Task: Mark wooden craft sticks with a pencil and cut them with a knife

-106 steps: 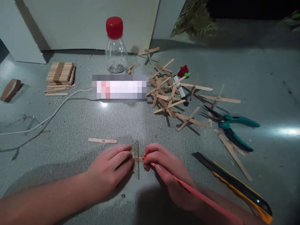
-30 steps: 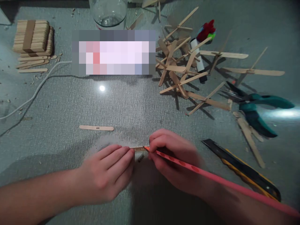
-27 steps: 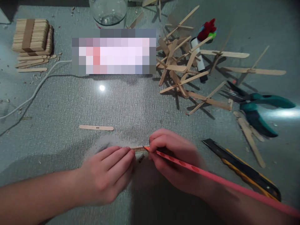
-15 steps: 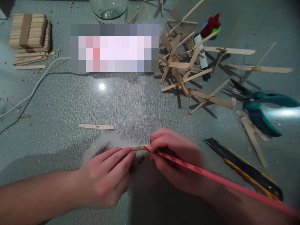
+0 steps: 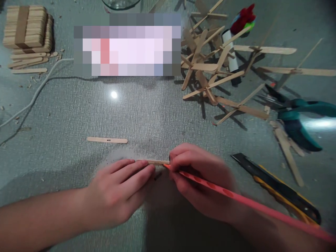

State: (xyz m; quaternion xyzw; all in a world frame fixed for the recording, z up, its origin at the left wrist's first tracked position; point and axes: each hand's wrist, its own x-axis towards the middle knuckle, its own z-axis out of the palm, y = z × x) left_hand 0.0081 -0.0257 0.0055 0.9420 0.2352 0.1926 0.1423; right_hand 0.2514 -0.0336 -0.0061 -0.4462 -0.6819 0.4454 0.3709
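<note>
My left hand (image 5: 118, 192) presses its fingertips on a wooden craft stick (image 5: 159, 162), holding it low over the tabletop. Small pencil marks show near the stick's middle; its left end is hidden under my fingers. In my right hand (image 5: 201, 182) is a long red pencil (image 5: 252, 203), pinched close to its orange point. The point sits at the lower edge of the stick, and my right fingertips are by the stick's right end. Just beyond my left hand lies a second craft stick (image 5: 97, 139) with a dark mark at its centre.
A utility knife (image 5: 278, 189) and teal-handled pliers (image 5: 291, 120) lie to the right. Crossed craft sticks (image 5: 207, 66) pile up behind, near a white marker (image 5: 231, 56). Banded sticks (image 5: 35, 26) and a pale cable (image 5: 34, 99) are at left; a glass jar (image 5: 122, 4) stands at the back.
The pencil point has shifted from the stick's face to its lower edge. My left fingers have moved slightly right and up along the stick. The whole view has shifted a little.
</note>
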